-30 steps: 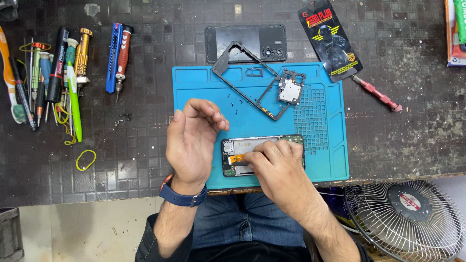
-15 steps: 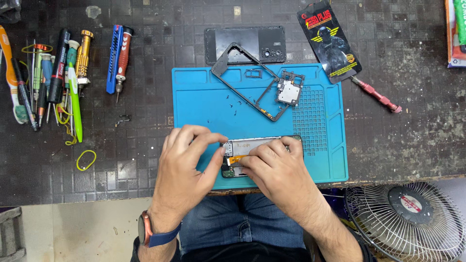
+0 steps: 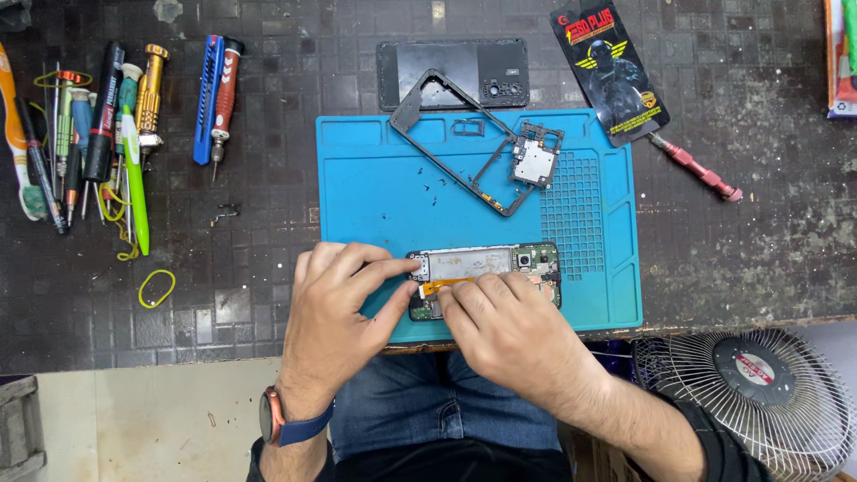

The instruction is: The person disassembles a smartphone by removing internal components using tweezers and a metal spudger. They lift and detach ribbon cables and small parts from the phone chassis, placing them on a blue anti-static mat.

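1. Nearest the camera, the person's blue-jeaned lap sits below the table edge, with a wire-guarded fan (image 3: pixel 759 393) at the lower right, partly cut off by the frame.
2. The left hand (image 3: pixel 335 326), a watch on its wrist, pinches the left end of the opened phone (image 3: pixel 486 277) between forefinger and thumb, closed narrowly on it.
3. The right hand (image 3: pixel 509 330) lies over the phone's lower half, fingertips pressing near an orange flex strip; the fingers are flat. Whether they grip anything cannot be told, since they hide what lies beneath.
4. The phone rests along the near edge of the blue work mat (image 3: pixel 384 192), its lower side covered by both hands.
5. Farther up the mat lie a dark phone frame (image 3: pixel 455 143) set at a slant and a small circuit board (image 3: pixel 534 161) touching it.
6. Beyond the mat is a black back cover (image 3: pixel 453 67), with a dark printed packet (image 3: pixel 607 67) and a red screwdriver (image 3: pixel 701 171) to the right.
7. Far left, a cluster of hand tools (image 3: pixel 98 134) and a yellow rubber band (image 3: pixel 156 287) lie on the dark table (image 3: pixel 268 241).
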